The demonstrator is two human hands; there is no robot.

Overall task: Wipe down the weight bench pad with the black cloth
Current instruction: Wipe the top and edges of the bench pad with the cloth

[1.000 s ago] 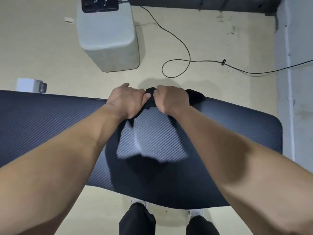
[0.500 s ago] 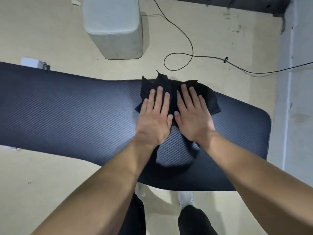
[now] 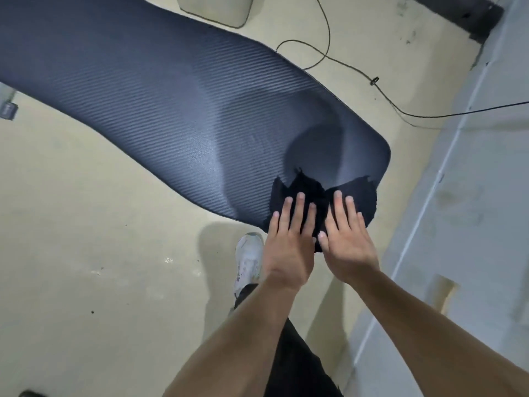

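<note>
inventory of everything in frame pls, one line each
bench pad: 1, dark blue-black, ribbed, runs from top left to centre right
cloth: 1, black, on the pad's near right end, under both hands
cable: 1, black, looped on the floor beyond the pad, runs off right
block: 1, pale grey, top edge, cut off by the frame
small box: 1, grey, left edge, on the floor
floor: 1, beige, scuffed
wall: 1, pale grey, right side
shoe: 1, white, on the floor beside the pad
trousers: 1, black, bottom centre
left hand: 1, flat, fingers straight, presses on the cloth
right hand: 1, flat, fingers straight, presses on the cloth
</note>
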